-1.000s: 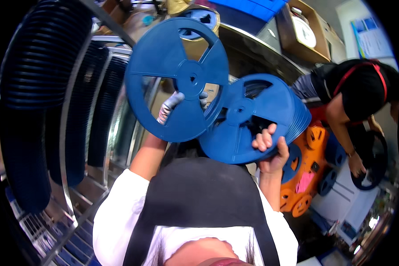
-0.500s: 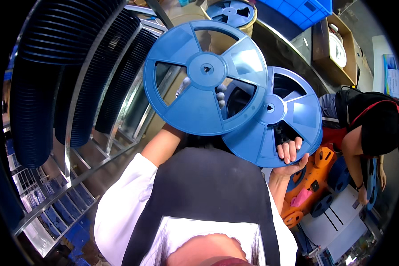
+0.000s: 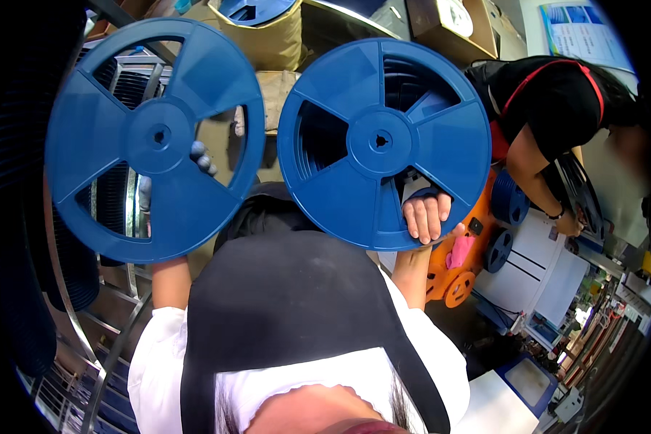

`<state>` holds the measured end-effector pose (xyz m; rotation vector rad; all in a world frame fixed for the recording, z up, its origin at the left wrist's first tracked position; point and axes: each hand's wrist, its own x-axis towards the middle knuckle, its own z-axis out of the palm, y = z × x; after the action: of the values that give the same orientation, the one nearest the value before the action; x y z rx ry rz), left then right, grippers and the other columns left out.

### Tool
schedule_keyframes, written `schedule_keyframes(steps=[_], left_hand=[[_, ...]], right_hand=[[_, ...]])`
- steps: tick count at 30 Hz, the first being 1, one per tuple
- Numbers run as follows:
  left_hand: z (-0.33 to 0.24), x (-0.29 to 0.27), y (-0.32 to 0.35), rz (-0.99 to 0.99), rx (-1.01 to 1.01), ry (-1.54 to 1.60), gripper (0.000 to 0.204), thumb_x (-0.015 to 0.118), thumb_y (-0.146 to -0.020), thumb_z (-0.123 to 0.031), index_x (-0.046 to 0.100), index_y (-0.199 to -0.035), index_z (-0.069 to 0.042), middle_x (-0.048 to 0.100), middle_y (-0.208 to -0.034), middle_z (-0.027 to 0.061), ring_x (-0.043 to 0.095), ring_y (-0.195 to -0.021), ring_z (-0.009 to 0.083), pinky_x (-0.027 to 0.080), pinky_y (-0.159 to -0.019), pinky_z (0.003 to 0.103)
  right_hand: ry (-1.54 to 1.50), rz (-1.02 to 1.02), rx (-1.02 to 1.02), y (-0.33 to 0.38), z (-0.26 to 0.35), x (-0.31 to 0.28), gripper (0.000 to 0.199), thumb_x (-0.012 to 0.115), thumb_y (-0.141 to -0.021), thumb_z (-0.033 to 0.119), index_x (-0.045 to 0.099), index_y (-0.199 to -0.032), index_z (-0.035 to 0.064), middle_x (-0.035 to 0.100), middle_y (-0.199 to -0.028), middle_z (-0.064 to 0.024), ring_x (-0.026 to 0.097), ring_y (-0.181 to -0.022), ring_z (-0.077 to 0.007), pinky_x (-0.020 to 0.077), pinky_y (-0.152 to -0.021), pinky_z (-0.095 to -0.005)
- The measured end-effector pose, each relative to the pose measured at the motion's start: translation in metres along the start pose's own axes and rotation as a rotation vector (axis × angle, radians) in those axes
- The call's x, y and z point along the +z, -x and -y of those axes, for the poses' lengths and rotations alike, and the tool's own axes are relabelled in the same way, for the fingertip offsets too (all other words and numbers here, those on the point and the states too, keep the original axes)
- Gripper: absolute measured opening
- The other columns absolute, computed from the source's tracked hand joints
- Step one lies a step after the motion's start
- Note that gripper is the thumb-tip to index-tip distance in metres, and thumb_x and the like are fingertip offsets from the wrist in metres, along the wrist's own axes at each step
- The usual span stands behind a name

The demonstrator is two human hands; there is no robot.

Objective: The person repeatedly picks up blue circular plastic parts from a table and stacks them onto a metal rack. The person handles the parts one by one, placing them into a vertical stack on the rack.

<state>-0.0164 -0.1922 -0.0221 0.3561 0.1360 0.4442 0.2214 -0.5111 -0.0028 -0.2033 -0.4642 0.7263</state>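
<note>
Two large blue plastic reels with wedge-shaped openings are held up side by side. My left hand (image 3: 203, 158), in a grey glove, is behind the left reel (image 3: 210, 170) and supports it from there. Its fingertips show through the openings, and the rest is hidden by the reel. At the lower right rim of the right reel (image 3: 333, 79), my bare right hand (image 3: 427, 217) has its fingers hooked through an opening and its thumb outside the edge. More dark rims show through that reel's openings.
A metal rack (image 3: 132, 210) with rows of dark reels stands at the left. Ahead are a yellowish sack (image 3: 267, 43) with a blue reel on top and a cardboard box (image 3: 448, 40). A co-worker (image 3: 550, 108) bends at the right beside an orange machine (image 3: 459, 289).
The left reel has moved left and the right one has shifted slightly left, so they no longer overlap. Both hands still hold them. The view has turned to the right.
</note>
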Motion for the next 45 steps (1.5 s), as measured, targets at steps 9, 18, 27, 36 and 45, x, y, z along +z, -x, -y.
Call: schedule_keyframes(steps=[9, 18, 27, 36, 45], left_hand=[[0.049, 0.018, -0.045, -0.327, -0.121, -0.752, 0.062, 0.070, -0.081, -0.009, 0.041, -0.136, -0.010, 0.060, -0.095, 0.0025, 0.058, -0.083, 0.0116, 0.048, -0.074, 0.024], [0.113, 0.022, -0.064, -0.078, -0.418, -0.715, 0.098, 0.080, -0.071, -0.023, 0.018, -0.146, -0.008, 0.045, -0.130, 0.0165, 0.045, -0.116, 0.0257, 0.038, -0.097, 0.033], [0.023, 0.015, -0.037, 0.012, -0.377, -0.148, 0.072, 0.070, -0.077, -0.040, 0.041, -0.130, 0.001, 0.058, -0.110, 0.0169, 0.060, -0.102, 0.0310, 0.051, -0.090, 0.045], [0.037, 0.018, -0.021, 0.088, -0.303, 0.392, 0.074, 0.066, -0.080, -0.047, 0.038, -0.131, -0.001, 0.053, -0.111, 0.0145, 0.057, -0.103, 0.0288, 0.049, -0.094, 0.045], [0.033, 0.007, -0.029, 0.019, -0.263, 0.376, 0.073, 0.066, -0.079, -0.048, 0.040, -0.128, -0.001, 0.050, -0.113, 0.0133, 0.051, -0.108, 0.0265, 0.045, -0.096, 0.042]], right_hand=[[0.089, -0.104, 0.044, -0.007, -0.007, 0.012, 0.034, 0.065, -0.084, 0.039, 0.049, -0.088, 0.0087, 0.054, -0.056, 0.0015, 0.056, -0.047, -0.0108, 0.0474, -0.050, -0.0243], [0.520, -0.325, 0.620, -0.043, -0.076, 0.073, 0.047, 0.071, -0.074, 0.028, 0.053, -0.106, -0.0021, 0.064, -0.081, -0.0140, 0.063, -0.075, -0.0234, 0.0517, -0.072, -0.0343], [0.291, -0.593, 0.388, -0.037, -0.053, 0.075, 0.034, 0.059, -0.085, 0.027, 0.055, -0.104, 0.0000, 0.051, -0.070, -0.0036, 0.054, -0.066, -0.0158, 0.0497, -0.076, -0.0335], [0.251, -0.486, 0.157, -0.005, -0.023, 0.066, 0.026, 0.059, -0.086, 0.027, 0.046, -0.093, 0.0048, 0.047, -0.060, -0.0008, 0.048, -0.052, -0.0096, 0.0441, -0.053, -0.0250], [0.152, -0.358, 0.062, 0.017, -0.024, 0.060, 0.028, 0.065, -0.082, 0.026, 0.045, -0.087, 0.0067, 0.047, -0.057, 0.0004, 0.048, -0.049, -0.0095, 0.0409, -0.048, -0.0235]])
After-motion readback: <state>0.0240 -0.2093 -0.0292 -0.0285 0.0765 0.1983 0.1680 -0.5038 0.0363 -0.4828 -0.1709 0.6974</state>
